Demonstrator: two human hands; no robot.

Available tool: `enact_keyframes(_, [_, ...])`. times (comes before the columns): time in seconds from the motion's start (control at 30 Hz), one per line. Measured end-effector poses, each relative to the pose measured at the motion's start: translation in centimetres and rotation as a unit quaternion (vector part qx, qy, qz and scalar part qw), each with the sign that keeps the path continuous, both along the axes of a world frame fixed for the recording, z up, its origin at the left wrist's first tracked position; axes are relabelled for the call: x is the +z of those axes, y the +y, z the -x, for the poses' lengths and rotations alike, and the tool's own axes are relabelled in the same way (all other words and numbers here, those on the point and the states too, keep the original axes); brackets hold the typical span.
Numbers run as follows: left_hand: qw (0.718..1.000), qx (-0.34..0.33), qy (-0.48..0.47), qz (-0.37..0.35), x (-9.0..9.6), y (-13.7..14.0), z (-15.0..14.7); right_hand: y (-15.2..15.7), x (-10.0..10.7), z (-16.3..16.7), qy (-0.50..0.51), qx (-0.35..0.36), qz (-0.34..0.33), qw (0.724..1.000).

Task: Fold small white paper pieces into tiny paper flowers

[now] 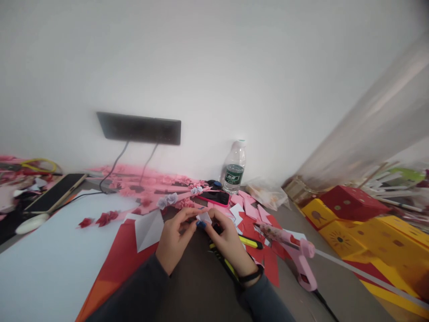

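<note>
Between my two hands, over the middle of the desk, is a small folded piece of white paper (204,218). My left hand (176,235) pinches its left side with thumb and fingertips. Closed on the paper's right side is my right hand (229,243), a black band on its wrist and dark blue on the thumbnail. Behind my left hand lies a creased white paper sheet (149,230) on red paper (122,252). Partly hidden under my right hand are scissors or a cutter with black and yellow handles (251,242).
A pink glue gun (295,252) with its cord lies at right, near yellow and red paper boxes (360,232). A water bottle (234,167) stands by the wall. Pink paper flowers (144,179), a phone (214,197), pink paper pieces (250,208) and a large white sheet (60,255) cover the desk.
</note>
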State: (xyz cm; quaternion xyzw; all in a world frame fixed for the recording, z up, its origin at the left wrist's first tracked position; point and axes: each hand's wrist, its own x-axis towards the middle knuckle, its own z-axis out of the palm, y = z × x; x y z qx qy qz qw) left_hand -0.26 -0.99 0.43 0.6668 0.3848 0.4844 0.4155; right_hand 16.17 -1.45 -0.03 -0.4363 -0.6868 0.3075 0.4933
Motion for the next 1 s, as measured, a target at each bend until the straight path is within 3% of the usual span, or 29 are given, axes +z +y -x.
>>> enact_keyframes(0.2, [1.0,-0.005,0.006,0.007,0.0,-0.1,-0.1,0.0,-0.1,0.1,0.009,-0.004,-0.004,1.0])
enact_keyframes(0.4, [0.999,0.032,-0.021,0.001,0.3,-0.3,-1.0,-0.2,-0.2,0.3,-0.053,-0.006,-0.023,0.998])
enact_keyframes(0.57, [0.995,0.039,-0.072,0.054,-0.3,0.0,-1.3,-0.3,0.0,0.2,-0.068,-0.018,-0.035,0.997])
enact_keyframes(0.87, [0.997,0.066,0.015,-0.023,-0.5,0.2,-0.6,-0.4,-0.2,0.3,-0.074,0.003,-0.03,0.997])
enact_keyframes(1.0, [0.999,0.045,0.028,0.004,-0.2,0.2,-0.5,-0.4,-0.3,0.2,-0.065,0.02,-0.031,0.997])
